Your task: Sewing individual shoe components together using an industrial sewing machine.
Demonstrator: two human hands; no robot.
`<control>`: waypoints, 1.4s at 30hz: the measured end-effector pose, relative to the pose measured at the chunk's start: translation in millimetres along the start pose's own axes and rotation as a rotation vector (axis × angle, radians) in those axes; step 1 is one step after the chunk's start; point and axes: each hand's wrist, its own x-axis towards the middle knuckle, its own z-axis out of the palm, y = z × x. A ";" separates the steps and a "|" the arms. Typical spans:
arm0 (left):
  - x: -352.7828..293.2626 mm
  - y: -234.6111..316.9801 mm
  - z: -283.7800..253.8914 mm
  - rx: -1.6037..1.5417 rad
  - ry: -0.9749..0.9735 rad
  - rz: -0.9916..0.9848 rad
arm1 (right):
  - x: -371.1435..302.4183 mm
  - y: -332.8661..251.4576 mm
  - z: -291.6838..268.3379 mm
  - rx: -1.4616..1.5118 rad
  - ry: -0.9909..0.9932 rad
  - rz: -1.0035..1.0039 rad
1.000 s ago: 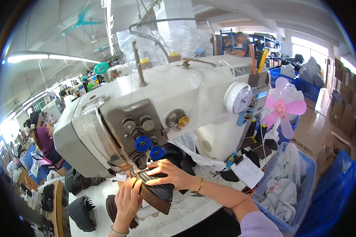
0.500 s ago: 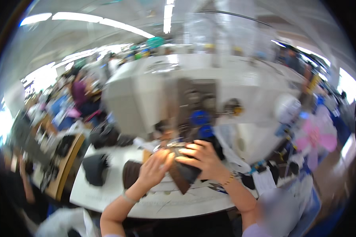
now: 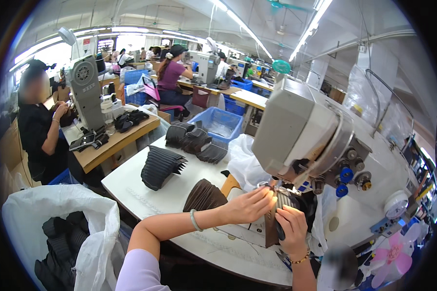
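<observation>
Under the head of a large grey sewing machine point(image 3: 296, 133), a flat brown leather-like piece point(image 3: 272, 233) with a darker part beside it hangs over the table edge of the sewing bed. My left hand point(image 3: 250, 206) has its fingers pinched together at the piece's upper end, close to the lit needle area. My right hand point(image 3: 292, 228) curls round the piece's right side, thumb toward me. Fingers and machine parts hide the stitching point. Left of my hands, a fanned brown stack point(image 3: 205, 195) and a fanned black stack point(image 3: 162, 167) of ribbed pieces lie on the white table point(image 3: 131, 184).
More dark stacks point(image 3: 194, 140) lie farther back, by a blue crate point(image 3: 218, 121). A white sack point(image 3: 102, 206) of black pieces stands at lower left. Scissors point(image 3: 284, 259) rest near my right wrist, and a pink pinwheel point(image 3: 393, 254) is beyond. Co-workers sit or stand leftward.
My view has swung left, so the machine and my hands now appear farther right, with the sack and a co-worker showing more. Both hands stay on the brown piece; the earlier blur hides finer changes.
</observation>
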 end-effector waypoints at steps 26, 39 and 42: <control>3.6 -24.7 -3.0 -0.137 -0.008 0.076 | 2.2 19.7 12.7 -0.074 0.103 -0.161; -2.9 -23.8 1.3 -0.449 0.115 -0.130 | -6.7 15.9 9.7 -0.016 0.061 -0.098; -1.0 -23.6 -2.5 -0.417 0.099 -0.097 | -4.3 15.7 13.3 -0.021 0.088 -0.106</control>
